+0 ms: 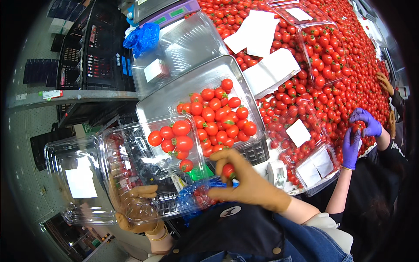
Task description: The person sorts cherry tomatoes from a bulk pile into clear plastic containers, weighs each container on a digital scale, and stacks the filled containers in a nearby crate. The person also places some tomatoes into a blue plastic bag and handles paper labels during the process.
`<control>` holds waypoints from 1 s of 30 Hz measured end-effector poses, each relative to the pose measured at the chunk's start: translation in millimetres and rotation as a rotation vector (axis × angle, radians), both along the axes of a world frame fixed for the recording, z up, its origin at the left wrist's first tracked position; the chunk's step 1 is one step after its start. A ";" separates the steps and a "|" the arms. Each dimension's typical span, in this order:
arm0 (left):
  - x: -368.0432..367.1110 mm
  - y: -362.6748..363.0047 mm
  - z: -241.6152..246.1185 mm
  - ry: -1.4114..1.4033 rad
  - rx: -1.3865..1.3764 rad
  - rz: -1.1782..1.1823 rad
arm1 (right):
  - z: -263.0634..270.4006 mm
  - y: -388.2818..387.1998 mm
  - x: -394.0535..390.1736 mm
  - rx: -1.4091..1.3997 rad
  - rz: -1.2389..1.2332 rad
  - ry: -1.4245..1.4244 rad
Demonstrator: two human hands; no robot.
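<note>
Gloved in tan, my left hand (139, 209) grips the near side of a clear plastic clamshell box (131, 137), its lid (78, 177) folded out to the left. Several red cherry tomatoes (176, 139) lie in the box towards its far right. My right hand (245, 183), in a matching glove, is over the right edge of the box with a cherry tomato (228, 171) at its fingers. Beyond the box, a metal tray (157, 104) holds a loose group of cherry tomatoes (216, 118), some with green calyxes.
A wide heap of cherry tomatoes (350, 98) covers the table to the right, with white paper sheets (271, 72) and filled clamshell boxes (322, 52) on it. A co-worker's purple-gloved hands (360, 131) hold a tomato. A scale (173, 13), blue plastic bag (142, 39) and black crates (108, 59) stand beyond.
</note>
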State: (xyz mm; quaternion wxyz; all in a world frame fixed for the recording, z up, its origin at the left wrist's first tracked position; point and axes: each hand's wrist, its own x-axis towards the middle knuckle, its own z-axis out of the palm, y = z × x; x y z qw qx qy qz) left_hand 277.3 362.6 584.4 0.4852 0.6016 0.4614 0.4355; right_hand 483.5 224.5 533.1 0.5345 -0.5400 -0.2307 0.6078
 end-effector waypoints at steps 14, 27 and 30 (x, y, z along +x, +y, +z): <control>-15.3 -5.3 12.3 0.036 0.011 -0.162 | -1.5 -3.6 -26.3 0.138 0.140 0.015; 10.7 -11.5 49.2 0.461 0.220 -0.262 | -1.7 -11.4 -28.0 0.340 0.059 -0.043; 19.0 -10.5 41.3 0.365 0.170 -0.214 | -3.2 -11.6 -26.3 0.117 0.064 0.273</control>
